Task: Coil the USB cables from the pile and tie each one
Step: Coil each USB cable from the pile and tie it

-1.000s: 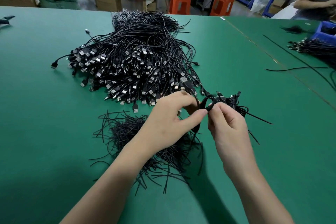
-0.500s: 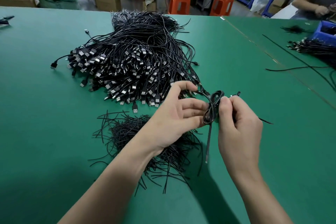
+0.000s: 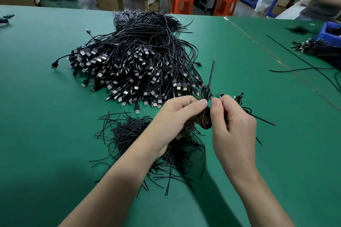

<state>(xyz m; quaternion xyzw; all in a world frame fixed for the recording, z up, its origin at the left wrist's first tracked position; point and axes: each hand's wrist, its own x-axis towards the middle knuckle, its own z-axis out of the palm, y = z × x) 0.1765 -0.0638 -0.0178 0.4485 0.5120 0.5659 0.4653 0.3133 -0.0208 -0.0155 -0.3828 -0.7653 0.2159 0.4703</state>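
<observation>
Whereas the thin black strand hung below the grips earlier, it now points up | left grip and right grip pinch the black coiled USB cable between them | tying likely underway

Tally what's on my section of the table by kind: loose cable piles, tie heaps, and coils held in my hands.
USB cable pile: 1
tie heap: 1
coil, pinched between left hand and right hand: 1
total: 3
</observation>
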